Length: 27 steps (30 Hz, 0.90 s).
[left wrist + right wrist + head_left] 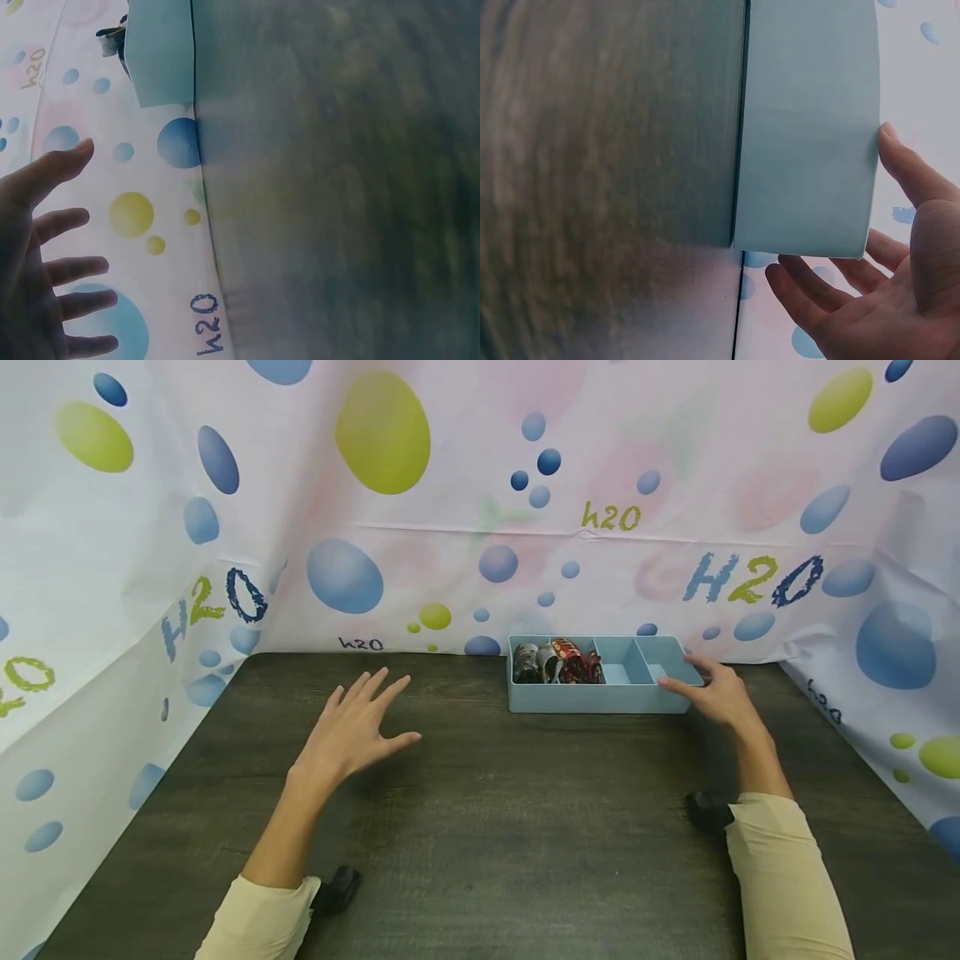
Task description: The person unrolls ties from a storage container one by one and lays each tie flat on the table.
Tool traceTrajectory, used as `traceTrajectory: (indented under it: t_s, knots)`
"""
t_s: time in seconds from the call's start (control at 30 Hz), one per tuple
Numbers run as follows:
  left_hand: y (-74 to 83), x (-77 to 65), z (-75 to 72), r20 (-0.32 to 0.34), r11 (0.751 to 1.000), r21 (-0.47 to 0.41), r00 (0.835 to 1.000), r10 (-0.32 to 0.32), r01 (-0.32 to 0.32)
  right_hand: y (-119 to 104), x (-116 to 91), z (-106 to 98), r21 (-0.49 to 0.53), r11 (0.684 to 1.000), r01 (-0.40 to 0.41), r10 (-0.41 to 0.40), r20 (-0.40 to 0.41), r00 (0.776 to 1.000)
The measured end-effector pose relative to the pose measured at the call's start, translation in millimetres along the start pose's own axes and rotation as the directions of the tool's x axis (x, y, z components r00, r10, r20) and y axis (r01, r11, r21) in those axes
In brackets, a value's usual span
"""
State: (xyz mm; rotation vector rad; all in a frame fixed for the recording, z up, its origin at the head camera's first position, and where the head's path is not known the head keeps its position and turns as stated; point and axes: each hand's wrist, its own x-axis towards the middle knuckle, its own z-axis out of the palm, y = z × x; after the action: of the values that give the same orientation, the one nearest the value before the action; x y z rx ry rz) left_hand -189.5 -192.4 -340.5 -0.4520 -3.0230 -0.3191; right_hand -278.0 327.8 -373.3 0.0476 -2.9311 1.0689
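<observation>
Apparently to steady it, the right hand curves half-bent fingers and thumb round the right end of the divided box near the far edge of the bench, while the left hand, fingers spread wide, holds nothing.

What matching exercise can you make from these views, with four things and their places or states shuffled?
1. left hand
2. right hand
3. tray
4. shiny items

A. in the left-side compartments
B. pale blue, near the far edge of the table
C. fingers spread, holding nothing
D. at the tray's right end

Pairs: 1-C, 2-D, 3-B, 4-A.
</observation>
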Motion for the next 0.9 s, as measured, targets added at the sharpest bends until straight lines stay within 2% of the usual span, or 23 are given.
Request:
traceTrajectory:
  t_s: [0.3,0.53,0.67,0.9]
  knots:
    - [9.6,16.4,8.2,-0.028,0.998,-0.023,0.998,0.057,-0.058,-0.1,-1.1,1.6,0.018,1.0,-0.007,0.007,-0.023,1.0]
    - [24.3,36.4,14.2,-0.05,0.994,-0.051,0.994,0.096,-0.099,-1.1,-1.5,3.8,0.094,0.995,-0.044,0.047,-0.026,0.999]
    - [34.4,53.5,16.3,-0.026,0.99,-0.08,0.993,0.113,-0.115,0.4,-1.8,4.1,0.134,0.99,-0.054,0.058,-0.025,0.998]
    - [46.1,75.9,20.9,0.015,0.981,-0.134,0.99,0.141,-0.138,1.3,-1.0,4.2,0.141,0.989,-0.046,0.05,-0.028,0.998]
